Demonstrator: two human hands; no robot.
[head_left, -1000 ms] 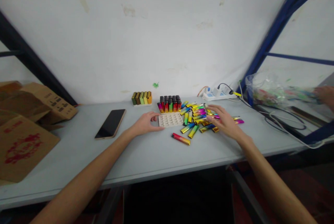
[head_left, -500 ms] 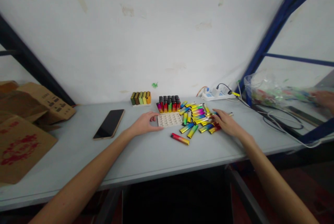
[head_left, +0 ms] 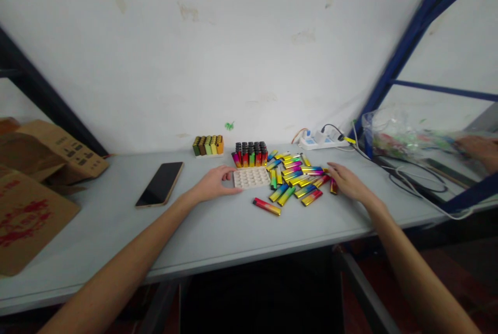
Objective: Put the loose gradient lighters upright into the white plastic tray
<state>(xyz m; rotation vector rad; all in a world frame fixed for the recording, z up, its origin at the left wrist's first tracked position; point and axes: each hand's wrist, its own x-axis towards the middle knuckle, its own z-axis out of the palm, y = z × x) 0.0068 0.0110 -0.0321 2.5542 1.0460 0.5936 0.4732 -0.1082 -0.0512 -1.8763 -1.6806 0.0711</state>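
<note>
My left hand (head_left: 212, 183) grips the left edge of a white tray with rows of round holes (head_left: 252, 178), thumb in front and fingers behind. The tray lies flat on the table, its visible holes unfilled. At the right side of a loose pile of shiny multicoloured lighters (head_left: 298, 173), my right hand (head_left: 346, 181) has its fingers closed around a red-and-gold lighter (head_left: 333, 186), partly hidden by the hand. A single red-and-gold lighter (head_left: 266, 206) lies apart in front of the tray. Behind the tray stands a block of upright lighters with black tops (head_left: 251, 154).
Another tray of green, yellow and orange lighters (head_left: 208, 145) stands near the wall. A phone (head_left: 160, 184) lies at left, beside cardboard boxes (head_left: 35, 214). A power strip (head_left: 322, 140), cables (head_left: 420, 178) and a blue frame (head_left: 404, 43) are at right. Another person's hand (head_left: 480, 150) is beyond it.
My right hand has shifted right from the top of the pile to its edge, uncovering several lighters. My left hand stays on the tray.
</note>
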